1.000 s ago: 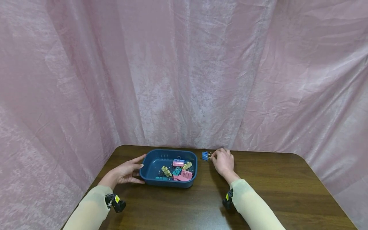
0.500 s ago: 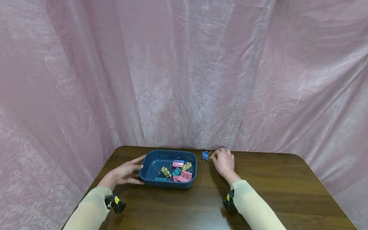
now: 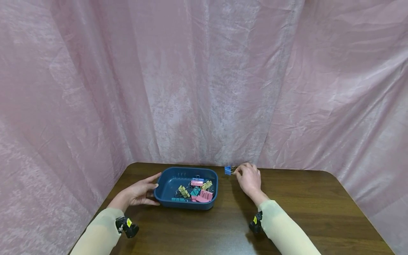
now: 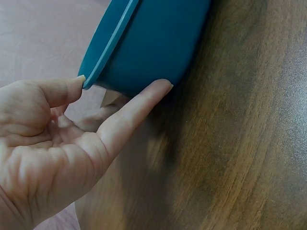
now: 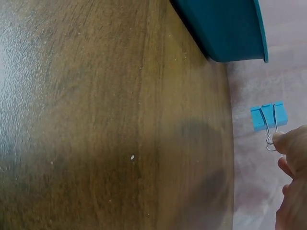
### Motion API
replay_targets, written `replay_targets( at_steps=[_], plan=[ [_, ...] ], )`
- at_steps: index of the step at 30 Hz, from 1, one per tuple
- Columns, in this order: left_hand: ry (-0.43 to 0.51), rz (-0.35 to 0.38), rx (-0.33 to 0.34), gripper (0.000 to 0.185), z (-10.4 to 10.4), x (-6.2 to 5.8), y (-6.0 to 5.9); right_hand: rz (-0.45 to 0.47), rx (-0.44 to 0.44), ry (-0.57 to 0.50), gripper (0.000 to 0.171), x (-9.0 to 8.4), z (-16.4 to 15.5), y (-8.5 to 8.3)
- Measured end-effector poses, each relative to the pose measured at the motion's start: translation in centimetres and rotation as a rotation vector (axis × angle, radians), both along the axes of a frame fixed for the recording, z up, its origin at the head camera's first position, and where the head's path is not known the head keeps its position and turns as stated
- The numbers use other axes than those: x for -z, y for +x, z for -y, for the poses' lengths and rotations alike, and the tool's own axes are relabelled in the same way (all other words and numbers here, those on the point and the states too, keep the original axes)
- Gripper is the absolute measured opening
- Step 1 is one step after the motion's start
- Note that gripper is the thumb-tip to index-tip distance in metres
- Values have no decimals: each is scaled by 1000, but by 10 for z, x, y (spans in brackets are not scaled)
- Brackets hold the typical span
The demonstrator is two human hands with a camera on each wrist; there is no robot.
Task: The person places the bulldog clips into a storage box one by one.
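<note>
A blue binder clip (image 3: pixel 227 170) is pinched by its wire handles in my right hand (image 3: pixel 249 179), just right of a dark blue plastic bin (image 3: pixel 188 205). In the right wrist view, the clip (image 5: pixel 269 116) is above the table, in front of the curtain, body pointing away from the fingertips (image 5: pixel 279 139). My left hand (image 3: pixel 138 192) lies against the bin's left end. Up close, its thumb (image 4: pixel 72 88) touches the rim and one straight finger (image 4: pixel 139 108) rests against the outer wall; the other fingers are partly hidden.
Several binder clips lie in the bin: yellow ones (image 3: pixel 183 191), pink ones (image 3: pixel 206 194) and teal ones (image 3: pixel 195 191). The brown wooden table (image 3: pixel 204 233) ends at a pink curtain (image 3: pixel 204 88) behind. A small white speck (image 5: pixel 132 157) lies on the tabletop.
The blue binder clip has risen slightly from the table in my right hand. My left hand keeps its place at the bin.
</note>
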State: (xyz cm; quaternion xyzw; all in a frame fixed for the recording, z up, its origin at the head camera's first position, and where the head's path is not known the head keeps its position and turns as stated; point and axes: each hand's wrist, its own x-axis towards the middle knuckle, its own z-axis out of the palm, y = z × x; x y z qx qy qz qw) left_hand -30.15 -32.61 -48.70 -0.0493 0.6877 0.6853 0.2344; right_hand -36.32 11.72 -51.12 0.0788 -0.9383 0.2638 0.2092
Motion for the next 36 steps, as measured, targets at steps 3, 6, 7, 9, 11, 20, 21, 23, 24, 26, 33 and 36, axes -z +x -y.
replay_targets(
  at_steps=[3, 6, 7, 9, 11, 20, 21, 23, 24, 26, 33, 36],
  plan=[
    [3, -7, 12, 61, 0, 0, 0, -17, -2, -16, 8, -4, -1, 2],
    [5, -12, 17, 61, -1, -1, 0, -31, -7, -21, 9, -8, -2, 4],
    [5, -12, 18, 61, -1, -2, 0, -35, -8, -23, 9, -9, -3, 5],
    [3, -12, 17, 60, -2, -3, 0, -47, -12, -31, 9, -11, -3, 6],
    [4, -12, 21, 61, -2, -3, 0, -64, -15, -41, 9, -13, -4, 6],
    [21, -18, 53, 62, 1, 0, 1, -60, -22, -76, 8, -19, -5, 12],
    [24, -17, 49, 62, 1, 0, 1, -59, -24, -79, 9, -19, -5, 13],
    [26, -17, 45, 62, 2, 1, 1, -63, -27, -83, 9, -20, -6, 14],
    [29, -17, 47, 62, 2, 1, 1, -68, -27, -85, 9, -20, -7, 15],
    [32, -14, 52, 62, 2, 1, 1, -85, -26, -90, 9, -20, -8, 16],
    [37, -15, 62, 62, 1, 1, 1, -126, -43, -104, 9, -22, -11, 20],
    [39, -13, 58, 62, 1, 0, 2, -145, -59, -114, 9, -26, -11, 23]
  ],
)
